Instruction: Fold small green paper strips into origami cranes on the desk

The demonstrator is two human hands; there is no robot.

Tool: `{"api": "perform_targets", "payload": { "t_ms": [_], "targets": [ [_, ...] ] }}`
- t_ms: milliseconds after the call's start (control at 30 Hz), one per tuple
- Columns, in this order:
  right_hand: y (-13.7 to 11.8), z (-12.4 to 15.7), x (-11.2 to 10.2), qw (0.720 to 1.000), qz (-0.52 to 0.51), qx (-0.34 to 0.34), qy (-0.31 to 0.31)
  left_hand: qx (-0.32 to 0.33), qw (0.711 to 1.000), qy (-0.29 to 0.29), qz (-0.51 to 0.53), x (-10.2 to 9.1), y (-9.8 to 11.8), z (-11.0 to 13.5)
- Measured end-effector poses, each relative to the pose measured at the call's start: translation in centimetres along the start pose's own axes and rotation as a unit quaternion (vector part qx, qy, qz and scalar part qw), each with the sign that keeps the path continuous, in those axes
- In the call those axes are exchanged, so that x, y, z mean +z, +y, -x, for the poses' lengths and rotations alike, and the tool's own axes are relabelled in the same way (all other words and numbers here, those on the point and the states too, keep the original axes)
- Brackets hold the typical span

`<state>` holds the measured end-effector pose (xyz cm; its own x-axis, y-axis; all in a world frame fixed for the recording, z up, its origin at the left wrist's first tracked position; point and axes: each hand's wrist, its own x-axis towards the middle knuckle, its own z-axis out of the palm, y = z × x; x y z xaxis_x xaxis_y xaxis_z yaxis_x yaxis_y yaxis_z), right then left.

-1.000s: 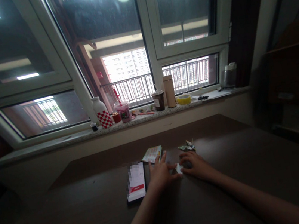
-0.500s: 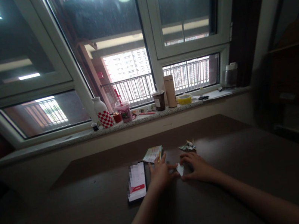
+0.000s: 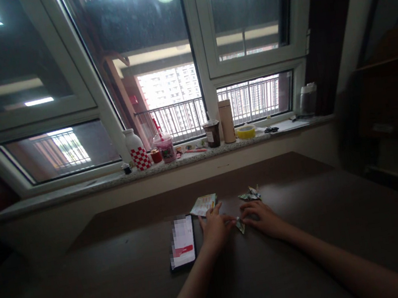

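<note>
A small folded piece of paper (image 3: pixel 240 225), with a patterned side showing and its point toward me, lies between my hands on the dark table. My left hand (image 3: pixel 216 227) pinches its left side with thumb and index finger, the other fingers raised. From the right, my right hand (image 3: pixel 260 217) has curled fingers at the paper's upper right edge. Just beyond the left fingers lies a flat printed paper pack (image 3: pixel 203 205). A phone (image 3: pixel 182 242) with its screen lit rests left of my left hand. Past my right hand is a crumpled or folded patterned paper piece (image 3: pixel 250 194).
The brown table (image 3: pixel 131 290) ends below a window sill (image 3: pixel 193 159). On the sill stand a checkered bottle (image 3: pixel 138 151), a pink drink cup (image 3: pixel 165 149), a dark cup (image 3: pixel 212 134), a tan flask (image 3: pixel 227 122), yellow tape (image 3: pixel 246 133) and scissors (image 3: pixel 271 130).
The small paper showed a pale, plain face before; now it shows a patterned, narrower pointed shape. My right fingers have drawn closer together and moved slightly up along it.
</note>
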<state>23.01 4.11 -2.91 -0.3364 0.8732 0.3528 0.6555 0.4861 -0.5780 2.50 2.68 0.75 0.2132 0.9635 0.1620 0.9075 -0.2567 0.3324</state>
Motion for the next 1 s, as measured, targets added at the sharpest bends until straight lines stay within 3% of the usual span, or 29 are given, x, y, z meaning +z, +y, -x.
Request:
{"api": "perform_targets", "payload": {
  "t_ms": [233,533,700,1000],
  "targets": [
    [-0.1,-0.7,1.0,0.999,0.023,0.036,0.028,-0.016,0.998,0.05,0.019,0.9,0.6,-0.1],
    [-1.1,-0.9,1.3,0.995,0.048,0.078,0.038,-0.048,0.996,0.061,0.039,1.1,1.4,-0.1],
    [-1.0,-1.0,1.4,0.991,0.071,0.097,0.049,-0.022,0.995,0.086,0.036,1.2,1.6,-0.1],
    [-1.0,-0.9,1.4,0.993,0.061,0.088,0.049,0.013,0.999,0.052,0.003,1.1,1.0,0.2]
  ]
}}
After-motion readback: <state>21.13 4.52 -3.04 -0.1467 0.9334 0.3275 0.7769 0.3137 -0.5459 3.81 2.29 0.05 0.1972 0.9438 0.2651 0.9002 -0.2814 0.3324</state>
